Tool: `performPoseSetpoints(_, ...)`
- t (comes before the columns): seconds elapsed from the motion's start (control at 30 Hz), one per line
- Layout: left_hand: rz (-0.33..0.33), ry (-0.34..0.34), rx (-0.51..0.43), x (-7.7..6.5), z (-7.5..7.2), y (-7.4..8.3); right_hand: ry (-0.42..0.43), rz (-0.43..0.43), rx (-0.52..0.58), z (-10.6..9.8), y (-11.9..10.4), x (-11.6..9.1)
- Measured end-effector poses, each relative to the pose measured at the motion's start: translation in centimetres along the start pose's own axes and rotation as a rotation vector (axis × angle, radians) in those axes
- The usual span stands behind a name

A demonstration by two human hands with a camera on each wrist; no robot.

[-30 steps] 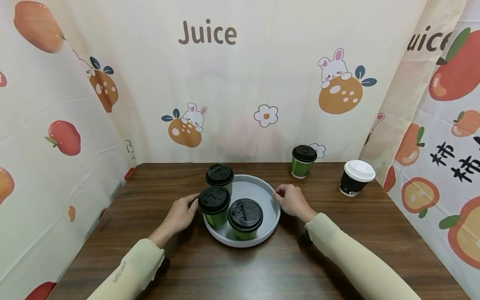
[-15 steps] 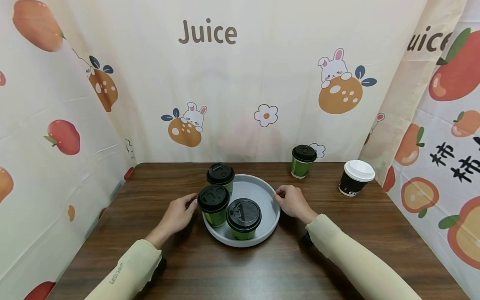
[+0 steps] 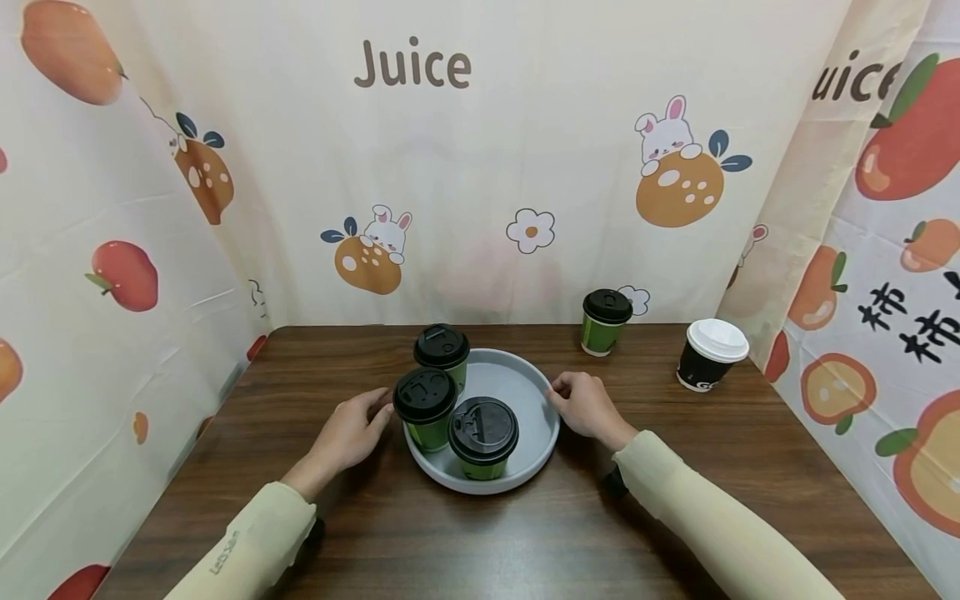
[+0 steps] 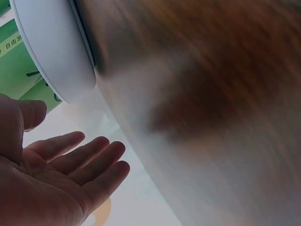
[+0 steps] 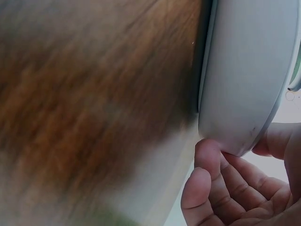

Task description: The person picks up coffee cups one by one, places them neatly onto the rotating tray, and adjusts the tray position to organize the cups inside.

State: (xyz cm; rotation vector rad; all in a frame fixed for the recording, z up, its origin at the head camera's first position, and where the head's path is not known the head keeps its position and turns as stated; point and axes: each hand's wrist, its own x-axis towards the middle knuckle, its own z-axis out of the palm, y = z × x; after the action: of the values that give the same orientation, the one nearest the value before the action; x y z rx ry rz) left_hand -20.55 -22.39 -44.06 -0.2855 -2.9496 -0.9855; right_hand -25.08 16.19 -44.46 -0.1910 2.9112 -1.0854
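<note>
A round grey tray (image 3: 536,433) sits on the wooden table, bearing three green paper cups with black lids: a back cup (image 3: 442,346), a left cup (image 3: 426,400) and a front cup (image 3: 483,433). At the tray's right rim, my right hand (image 3: 588,406) pinches the edge; the right wrist view has the thumb (image 5: 270,141) over the rim and fingers against the outer wall. My left hand (image 3: 348,433) is beside the left cup. In the left wrist view its fingers (image 4: 101,165) are loosely extended, a gap apart from the tray wall (image 4: 56,47).
Behind the tray to the right stands another green cup (image 3: 606,323) with a black lid. A black cup (image 3: 712,357) with a white lid is farther right. Fruit-printed curtains (image 3: 465,167) border the back and both sides of the table (image 3: 465,550).
The tray has turned slightly clockwise, its front cup shifting left and its back cup right. My right hand came slightly nearer with the rim; my left hand drew back a little to the left.
</note>
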Motion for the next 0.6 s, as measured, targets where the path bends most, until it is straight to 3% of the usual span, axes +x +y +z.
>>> performPoseSetpoints(0.6,-0.006,-0.001,0.031,-0.82,-0.47,-0.23,-0.008,0.008,-0.020,-0.10,0.06,-0.59)
